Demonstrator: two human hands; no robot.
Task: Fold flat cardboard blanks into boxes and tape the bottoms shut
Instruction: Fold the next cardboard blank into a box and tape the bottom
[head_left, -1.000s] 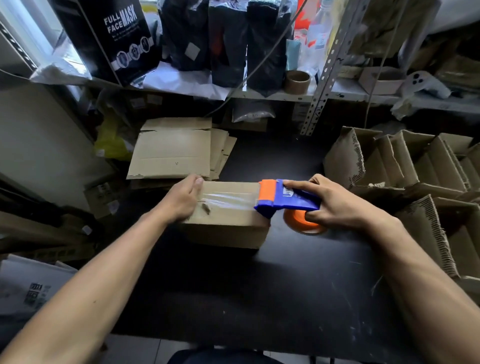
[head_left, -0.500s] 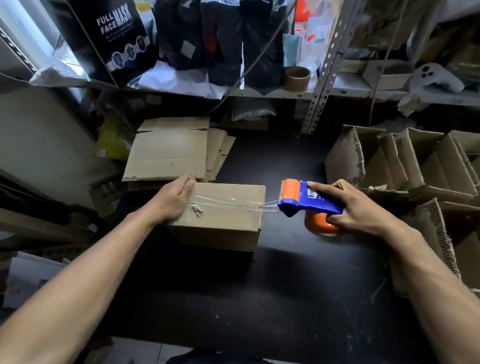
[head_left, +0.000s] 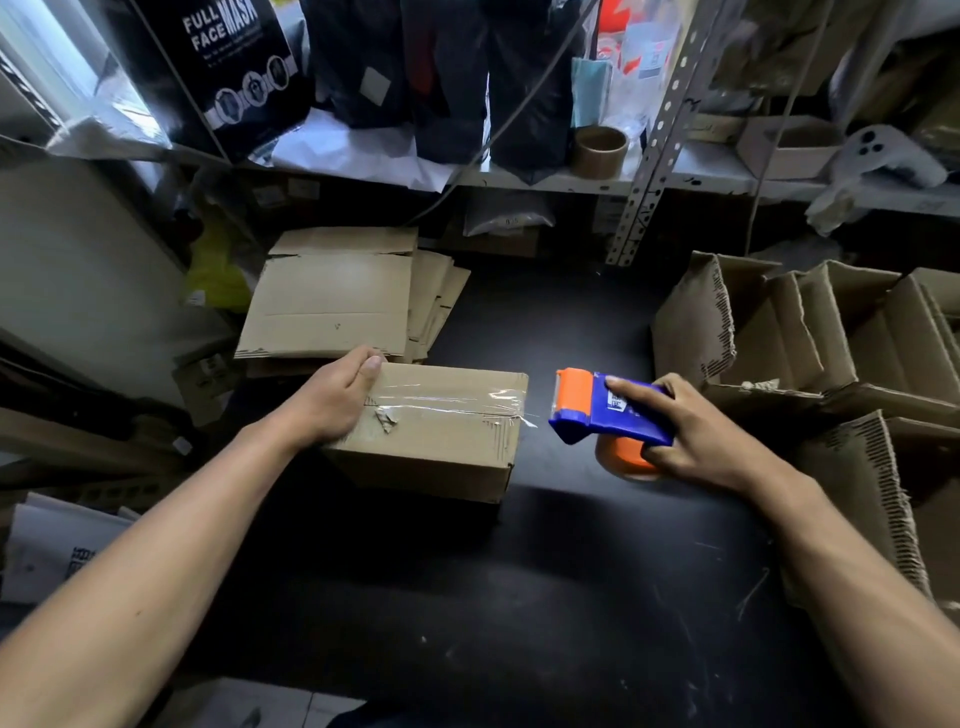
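1. Hands are working on a dark table (head_left: 545, 597): left hand (head_left: 332, 402) is gripping the taped box (head_left: 441, 436) at its left end.
2. Right hand (head_left: 691, 434) is clutching the dispenser (head_left: 597, 408), just beside the box.
3. Blanks (head_left: 332, 301) are lying stacked behind.

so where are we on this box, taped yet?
Done: clear tape runs along the seam of the box; finished boxes stand on the right. In hand: left hand grips the box, right hand holds the dispenser just off its edge. Left: the flat blanks.
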